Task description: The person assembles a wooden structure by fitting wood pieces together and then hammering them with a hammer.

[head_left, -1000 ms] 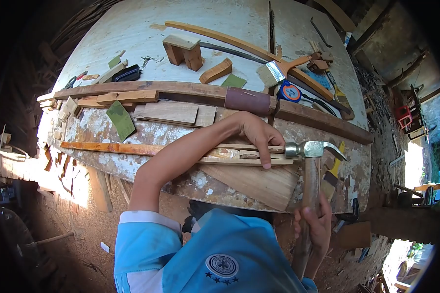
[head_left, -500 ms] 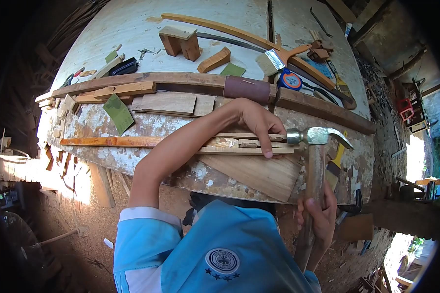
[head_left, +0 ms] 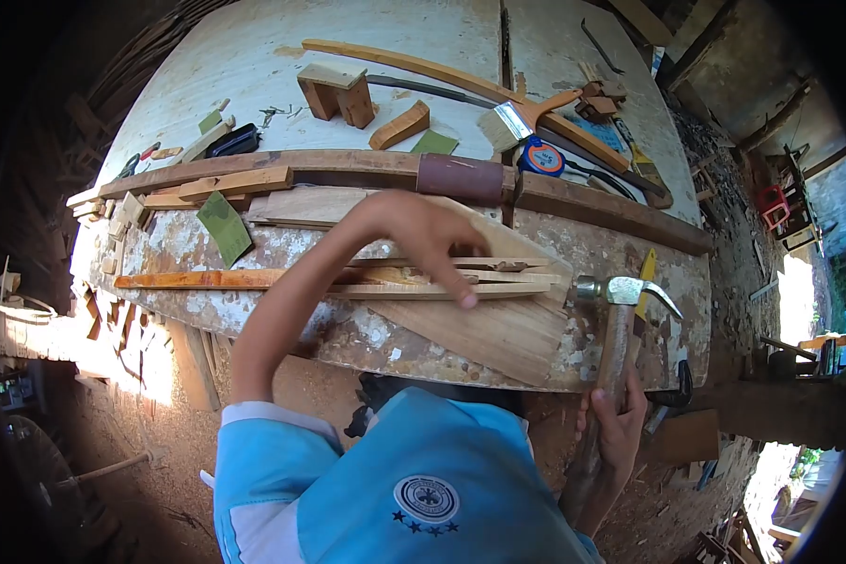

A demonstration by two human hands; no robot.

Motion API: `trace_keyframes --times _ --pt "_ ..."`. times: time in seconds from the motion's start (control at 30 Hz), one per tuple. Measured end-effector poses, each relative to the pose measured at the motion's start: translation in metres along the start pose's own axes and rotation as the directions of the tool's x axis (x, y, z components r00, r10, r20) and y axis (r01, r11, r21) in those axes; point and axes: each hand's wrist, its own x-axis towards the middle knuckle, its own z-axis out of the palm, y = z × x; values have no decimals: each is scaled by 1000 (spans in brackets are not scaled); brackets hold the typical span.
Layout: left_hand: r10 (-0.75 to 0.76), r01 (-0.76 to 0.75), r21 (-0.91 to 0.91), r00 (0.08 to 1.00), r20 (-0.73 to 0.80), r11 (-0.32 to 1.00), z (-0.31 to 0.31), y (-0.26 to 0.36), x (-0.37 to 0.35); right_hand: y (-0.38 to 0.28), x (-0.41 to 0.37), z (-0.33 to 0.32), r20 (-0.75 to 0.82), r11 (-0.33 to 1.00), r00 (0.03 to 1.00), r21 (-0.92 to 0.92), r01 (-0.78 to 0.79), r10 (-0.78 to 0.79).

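My left hand (head_left: pixel 432 246) is over several narrow wooden strips (head_left: pixel 512 277) lying side by side, its thumb and fingers apart across them; it is slightly blurred, and contact is hard to judge. The strips' right ends show past my fingers, with small gaps between them. Beneath lies a flat, wide wooden board (head_left: pixel 479 334). In my right hand (head_left: pixel 616 418) is a claw hammer (head_left: pixel 620 324), gripped by its wooden handle near the table's front edge. The hammer's metal head is up, right of the strip ends, and touches none of them.
A long wooden beam (head_left: pixel 611 209) crosses the table behind the strips. Farther back are a wide paintbrush (head_left: pixel 512 122), a blue tape measure (head_left: pixel 542 157) and wooden blocks (head_left: pixel 336 94). A yellow-handled brush (head_left: pixel 646 282) lies behind the hammer, a clamp (head_left: pixel 683 383) at the front edge.
My left hand has moved left along the strips from their right ends, and its hold has loosened. The strip ends are more exposed. The hammer has shifted slightly right and down, still in my right hand.
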Motion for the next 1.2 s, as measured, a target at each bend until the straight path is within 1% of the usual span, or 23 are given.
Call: trace_keyframes --times 0.07,0.1,0.2,0.23,0.3,0.33,0.37,0.43,0.53,0.57,0.87,0.97,1.07,1.2 --pt "15 -14 36 1000 -23 999 20 -8 -8 3 1 -1 -2 1000 1000 -29 -10 10" --pt "12 -17 -65 997 -73 998 26 -8 -11 4 3 0 4 1000 1000 -18 -9 9" --pt "-39 46 39 983 -177 998 33 7 -21 6 10 1 27 1000 1000 1 12 -12" --pt "-96 112 75 977 -190 991 34 14 -23 7 11 1 36 1000 999 1 26 -26" --pt "-94 133 125 956 -279 983 35 22 -27 7 13 0 54 999 998 -1 44 -44" --pt "-91 145 149 943 -321 978 36 24 -28 6 13 -1 63 999 997 -3 50 -50" --pt "-55 130 164 916 -399 978 38 22 -27 4 13 -2 70 998 996 -5 56 -55" --pt "22 102 199 842 -540 975 44 15 -20 0 14 0 65 998 996 1 64 -64" --pt "-43 205 251 847 -530 946 40 10 -16 -1 15 -1 56 997 995 1 79 -78" --pt "-33 233 290 828 -560 928 41 8 -14 -1 15 -1 56 996 995 0 84 -84" --pt "50 262 356 740 -670 897 47 0 -9 -2 19 5 85 998 994 2 67 -67" --pt "19 288 362 760 -650 887 44 2 -10 3 23 6 134 997 989 -25 71 -67" --pt "-52 341 336 766 -640 878 41 6 -10 1 23 11 136 996 987 -24 89 -85" --pt "-42 223 277 842 -538 935 37 3 -15 2 27 13 149 996 986 -22 85 -80"
